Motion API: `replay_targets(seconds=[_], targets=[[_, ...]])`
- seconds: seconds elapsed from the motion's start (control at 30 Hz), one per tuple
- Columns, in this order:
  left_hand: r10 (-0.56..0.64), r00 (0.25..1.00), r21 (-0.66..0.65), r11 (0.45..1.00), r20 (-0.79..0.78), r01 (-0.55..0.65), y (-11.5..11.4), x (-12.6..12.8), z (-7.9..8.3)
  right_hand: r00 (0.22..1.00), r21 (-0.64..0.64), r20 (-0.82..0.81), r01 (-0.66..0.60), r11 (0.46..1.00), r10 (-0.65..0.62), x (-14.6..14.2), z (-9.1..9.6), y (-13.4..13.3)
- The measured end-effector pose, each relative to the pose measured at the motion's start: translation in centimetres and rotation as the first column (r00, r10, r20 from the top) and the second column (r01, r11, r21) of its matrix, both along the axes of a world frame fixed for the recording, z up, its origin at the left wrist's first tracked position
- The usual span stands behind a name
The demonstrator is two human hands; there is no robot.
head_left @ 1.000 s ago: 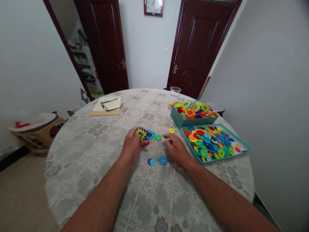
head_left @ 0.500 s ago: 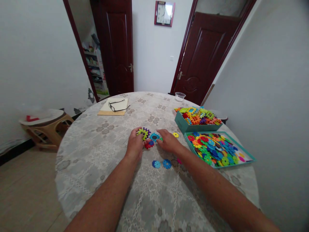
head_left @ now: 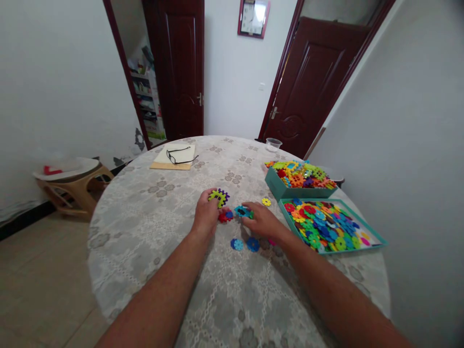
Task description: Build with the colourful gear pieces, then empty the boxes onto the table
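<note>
My left hand (head_left: 207, 211) is closed on a block assembly with a yellow-green square face (head_left: 218, 197) and purple toothed edges. Just below it, close to my left fingers, are red toothed pieces (head_left: 224, 217) with a dark blue one; whether they join the block I cannot tell. In my right hand (head_left: 261, 220) is a light blue toothed piece (head_left: 243, 211) with a dark centre, and a bit of green shows at the fingertips. Nearer me on the cloth lie a light blue disc (head_left: 238, 244), a darker blue disc (head_left: 253, 244) and a partly hidden pink piece (head_left: 271, 242).
A yellow flower disc (head_left: 266, 201) lies beyond my right hand. To the right stand a teal box (head_left: 300, 192) heaped with square pieces and a shallow teal tray (head_left: 377, 245) of discs. Glasses (head_left: 177, 159) rest on a notepad (head_left: 159, 159); a clear bowl (head_left: 273, 144) is at the far edge.
My right hand has drawn the light blue piece to the right, away from the block in my left hand, so the gap between them is wider. The camera view has shifted slightly.
</note>
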State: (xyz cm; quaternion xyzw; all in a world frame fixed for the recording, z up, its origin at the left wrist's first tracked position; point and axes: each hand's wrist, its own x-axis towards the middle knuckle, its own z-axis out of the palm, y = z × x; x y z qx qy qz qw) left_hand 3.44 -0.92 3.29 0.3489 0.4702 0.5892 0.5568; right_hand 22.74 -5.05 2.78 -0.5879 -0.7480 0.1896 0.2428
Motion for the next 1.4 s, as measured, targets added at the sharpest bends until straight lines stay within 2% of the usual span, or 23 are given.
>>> replay_targets(seconds=[0.07, 0.13, 0.2, 0.27, 0.33, 0.4, 0.47, 0.53, 0.57, 0.6, 0.67, 0.73, 0.8, 0.9, 1.0, 1.13, 1.23, 1.33, 1.4], targets=[[-0.007, 1.000, -0.002, 1.000, -0.015, 0.007, -0.1, 0.0, -0.1, 0.951, -0.186, -0.304, -0.003, 0.983, -0.055, 0.6, -0.3, -1.3], [-0.042, 0.999, -0.017, 0.999, -0.025, 0.042, -0.1, 0.1, -0.2, 0.786, -0.440, -0.582, -0.089, 0.894, -0.208, 1.1, -0.6, -2.3], [-0.088, 0.995, -0.034, 0.996, -0.041, 0.087, -0.2, 0.1, -0.5, 0.587, -0.595, -0.712, -0.213, 0.775, -0.386, 1.4, -0.7, -3.0], [-0.129, 0.990, -0.041, 0.991, -0.059, 0.127, -0.2, 0.2, -0.7, 0.449, -0.650, -0.741, -0.296, 0.700, -0.499, 1.7, -0.5, -3.4], [-0.169, 0.983, -0.047, 0.985, -0.069, 0.166, -0.1, 0.3, -0.9, 0.368, -0.657, -0.752, -0.344, 0.671, -0.547, 2.1, 0.0, -3.6], [-0.202, 0.976, -0.053, 0.979, -0.077, 0.198, -0.2, 0.4, -0.9, 0.313, -0.632, -0.775, -0.384, 0.673, -0.549, 2.3, 0.3, -3.8], [-0.235, 0.968, -0.042, 0.972, -0.086, 0.232, -0.3, 0.4, -0.9, 0.282, -0.585, -0.811, -0.385, 0.714, -0.513, 2.4, 0.4, -3.9], [-0.276, 0.957, -0.024, 0.961, -0.091, 0.275, -0.6, 0.5, -0.6, 0.306, -0.520, -0.847, -0.301, 0.800, -0.435, 2.1, 0.3, -4.0], [-0.301, 0.949, -0.022, 0.953, -0.092, 0.301, -0.7, 0.5, -0.4, 0.360, -0.474, -0.852, -0.223, 0.852, -0.380, 1.9, 0.1, -4.2], [-0.327, 0.940, -0.026, 0.945, -0.093, 0.326, -0.9, 0.6, -0.2, 0.446, -0.404, -0.838, -0.123, 0.906, -0.313, 1.6, 0.0, -4.3], [-0.385, 0.918, -0.049, 0.923, -0.095, 0.382, -1.4, 0.7, 0.1, 0.679, -0.168, -0.717, 0.055, 0.984, -0.160, 1.1, -0.2, -4.7], [-0.451, 0.889, -0.065, 0.892, -0.083, 0.447, -1.8, 0.8, 0.5, 0.869, 0.111, -0.494, 0.099, 0.989, -0.031, 0.5, -0.5, -5.1], [-0.517, 0.855, -0.069, 0.855, -0.044, 0.514, -2.1, 0.9, 0.6, 0.954, 0.290, -0.299, 0.064, 0.955, 0.027, -0.1, -0.9, -5.3], [-0.598, 0.801, -0.072, 0.798, 0.034, 0.598, -2.3, 1.0, 0.4, 0.989, 0.354, -0.147, 0.052, 0.934, 0.001, -0.6, -1.7, -5.4], [-0.641, 0.768, -0.080, 0.766, -0.021, 0.637, -2.3, 0.9, 0.0, 0.996, 0.340, -0.090, 0.038, 0.940, -0.008, -0.8, -2.2, -5.3], [-0.663, 0.713, -0.072, 0.742, -0.230, 0.667, -2.4, 0.5, 0.4, 0.991, 0.333, -0.127, 0.001, 0.943, 0.044, -0.9, -2.0, -5.3], [-0.656, 0.703, -0.040, 0.738, -0.275, 0.673, -2.8, 0.4, 1.1, 0.971, 0.329, -0.235, 0.037, 0.944, 0.044, -0.9, -1.8, -5.2], [-0.679, 0.689, -0.057, 0.721, -0.254, 0.690, -3.4, 0.7, 1.4, 0.894, 0.156, -0.439, 0.170, 0.973, -0.086, -0.8, -1.9, -4.8], [-0.701, 0.667, -0.060, 0.700, -0.252, 0.712, -3.6, 0.9, 1.2, 0.824, -0.004, -0.544, 0.185, 0.983, -0.158, -0.6, -1.9, -4.5]])
